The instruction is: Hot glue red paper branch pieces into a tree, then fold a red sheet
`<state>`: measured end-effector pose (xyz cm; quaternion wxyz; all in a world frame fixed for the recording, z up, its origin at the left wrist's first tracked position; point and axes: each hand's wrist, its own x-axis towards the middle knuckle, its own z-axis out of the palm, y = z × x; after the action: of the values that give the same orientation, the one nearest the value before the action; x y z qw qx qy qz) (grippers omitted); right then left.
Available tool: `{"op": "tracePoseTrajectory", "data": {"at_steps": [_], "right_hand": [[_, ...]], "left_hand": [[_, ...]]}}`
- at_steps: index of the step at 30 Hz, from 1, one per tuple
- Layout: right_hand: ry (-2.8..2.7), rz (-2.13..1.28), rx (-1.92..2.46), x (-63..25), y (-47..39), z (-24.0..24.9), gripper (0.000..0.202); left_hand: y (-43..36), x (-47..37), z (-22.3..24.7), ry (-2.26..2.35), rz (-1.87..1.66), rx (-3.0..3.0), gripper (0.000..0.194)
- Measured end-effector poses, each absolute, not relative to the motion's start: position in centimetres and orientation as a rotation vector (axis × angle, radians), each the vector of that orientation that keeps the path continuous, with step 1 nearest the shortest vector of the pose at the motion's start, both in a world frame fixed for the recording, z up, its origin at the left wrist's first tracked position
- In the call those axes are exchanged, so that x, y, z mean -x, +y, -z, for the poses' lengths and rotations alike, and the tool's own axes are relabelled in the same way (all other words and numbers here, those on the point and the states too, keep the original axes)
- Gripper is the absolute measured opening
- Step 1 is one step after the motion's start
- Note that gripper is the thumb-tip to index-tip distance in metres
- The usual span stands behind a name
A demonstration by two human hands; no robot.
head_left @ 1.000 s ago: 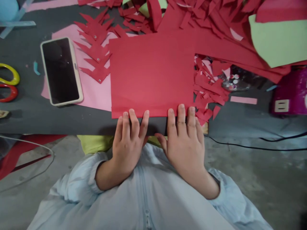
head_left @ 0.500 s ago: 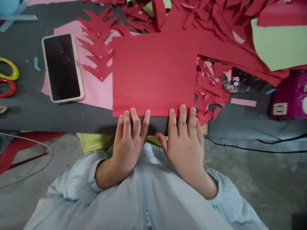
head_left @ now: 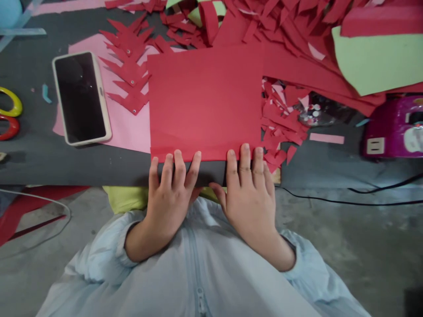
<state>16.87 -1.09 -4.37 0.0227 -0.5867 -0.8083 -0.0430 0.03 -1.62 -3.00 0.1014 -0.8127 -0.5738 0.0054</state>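
A sheet of red paper (head_left: 206,101) lies flat on the dark table before me, with a narrow folded strip along its near edge. My left hand (head_left: 170,198) rests at the left part of that fold, fingers spread and fingertips touching the paper. At the right part, my right hand (head_left: 249,202) lies flat with its fingertips on the fold and its thumb held out sideways. Left of the sheet, spiky red paper cutouts (head_left: 134,103) with small round eyes overlap in a row on pink paper (head_left: 132,134).
A phone (head_left: 82,99) lies on the left, near scissors with yellow and red handles (head_left: 11,125). Red paper scraps (head_left: 284,116) pile up right of the sheet and behind it. Green paper (head_left: 376,61) and a purple device (head_left: 393,127) are farther right. A black cable (head_left: 330,201) hangs past the table edge.
The whole view has shifted slightly, so everything on the table appears a little farther left. My left hand's fingers are spread a bit more; both hands stay on the fold.
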Motion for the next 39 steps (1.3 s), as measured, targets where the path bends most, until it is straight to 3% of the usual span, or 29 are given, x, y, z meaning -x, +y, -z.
{"op": "tracePoseTrajectory", "data": {"at_steps": [12, 30, 39], "right_hand": [[-2.436, 0.103, 1.788, -16.6, -1.1, 4.8, 0.067], [-2.391, 0.115, 1.801, -16.0, -0.7, 4.5, 0.060], [-2.377, 0.061, 1.808, -16.0, -0.8, 4.7, 0.062]], "left_hand": [[-1.1, 0.1, 3.3, -1.625, 0.001, 2.384, 0.060], [-0.9, 0.4, 3.6, -1.639, -0.017, 2.438, 0.082], [-1.1, 0.3, 3.6, -1.739, 0.007, 2.451, 0.078]]}}
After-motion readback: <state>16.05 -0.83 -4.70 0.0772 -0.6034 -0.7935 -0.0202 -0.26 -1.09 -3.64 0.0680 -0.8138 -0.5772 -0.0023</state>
